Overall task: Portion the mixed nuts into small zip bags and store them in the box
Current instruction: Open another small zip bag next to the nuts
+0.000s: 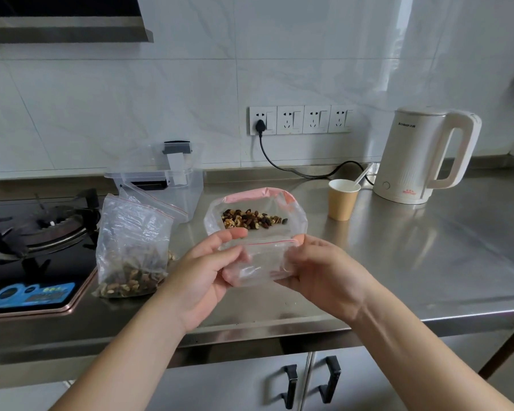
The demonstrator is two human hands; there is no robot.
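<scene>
A steel counter runs under a tiled wall. Both hands, left hand and right hand, pinch an empty small zip bag at its mouth, each grip closed on the film. Behind it lies the large bag of mixed nuts, open. 2 filled bags lean by the stove; the clear box stands behind them, seemingly unfilled. More portioning probably remains. A paper cup and kettle stand aside, not obstructing.
</scene>
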